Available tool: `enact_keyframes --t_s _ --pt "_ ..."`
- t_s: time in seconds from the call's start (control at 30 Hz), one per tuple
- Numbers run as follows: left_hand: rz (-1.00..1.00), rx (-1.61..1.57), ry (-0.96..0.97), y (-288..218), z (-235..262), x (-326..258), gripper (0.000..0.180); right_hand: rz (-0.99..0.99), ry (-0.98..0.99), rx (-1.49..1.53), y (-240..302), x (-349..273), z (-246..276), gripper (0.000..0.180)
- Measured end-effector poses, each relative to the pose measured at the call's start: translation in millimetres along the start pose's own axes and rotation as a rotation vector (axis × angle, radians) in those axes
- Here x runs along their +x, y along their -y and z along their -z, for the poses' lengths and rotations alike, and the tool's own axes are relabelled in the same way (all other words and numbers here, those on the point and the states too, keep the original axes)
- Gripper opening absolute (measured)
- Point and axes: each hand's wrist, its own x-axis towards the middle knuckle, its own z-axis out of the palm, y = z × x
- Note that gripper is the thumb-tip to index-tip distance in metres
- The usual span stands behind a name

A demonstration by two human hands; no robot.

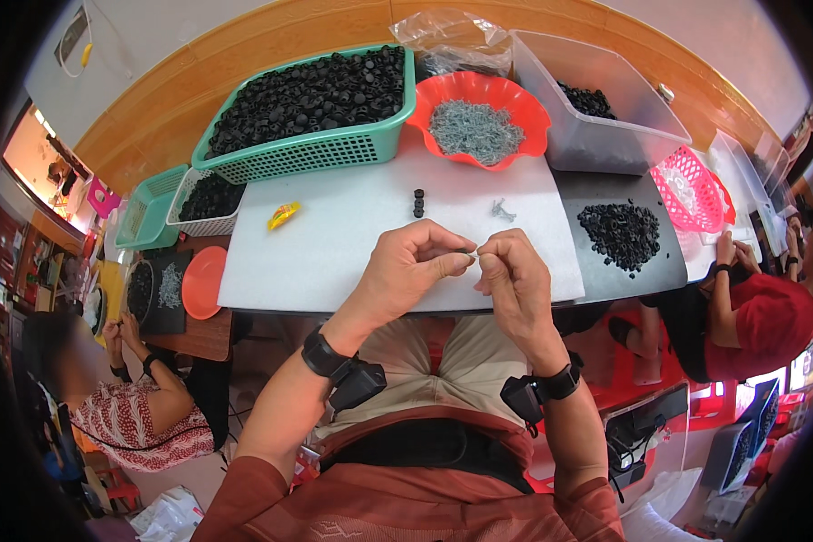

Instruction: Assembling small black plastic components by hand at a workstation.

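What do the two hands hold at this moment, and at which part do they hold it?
The left hand and right hand pinch one tiny part between their fingertips, one at each end. It is too small to tell its kind.

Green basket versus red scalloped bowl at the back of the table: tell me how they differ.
The green basket is rectangular with slotted walls; the red scalloped bowl is round with a solid, wavy rim. The green basket is heaped with small black parts; the red scalloped bowl holds a lower mound of grey metal pieces. The basket is the larger. Both are plastic, sit side by side on the white table, and lie beyond both hands.
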Motion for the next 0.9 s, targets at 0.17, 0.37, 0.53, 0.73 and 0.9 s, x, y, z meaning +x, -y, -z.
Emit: enact_keyframes --t_s 0.17,0.37,0.53,0.73,0.9 --pt "-0.005 -0.150 -0.032 4.2 6.4 -1.7 0.014 -0.028 -0.006 0.060 -0.9 -1.1 -1.3 0.007" --pt "0.074 -0.254 -0.046 7.4 9.6 -4.7 0.014 -0.035 -0.015 0.107 0.6 -1.3 -3.4 0.006" --pt "0.157 -0.377 -0.052 5.4 9.4 -7.6 0.017 -0.002 -0.007 0.075 4.0 -0.1 -4.2 0.003" --pt "0.164 -0.452 -0.027 4.6 7.4 -8.6 0.018 0.034 -0.015 0.035 3.6 0.4 -6.3 0.002" --pt "0.165 -0.460 -0.023 3.6 5.5 -9.2 0.019 0.072 -0.028 -0.026 3.8 1.3 -6.7 0.002"
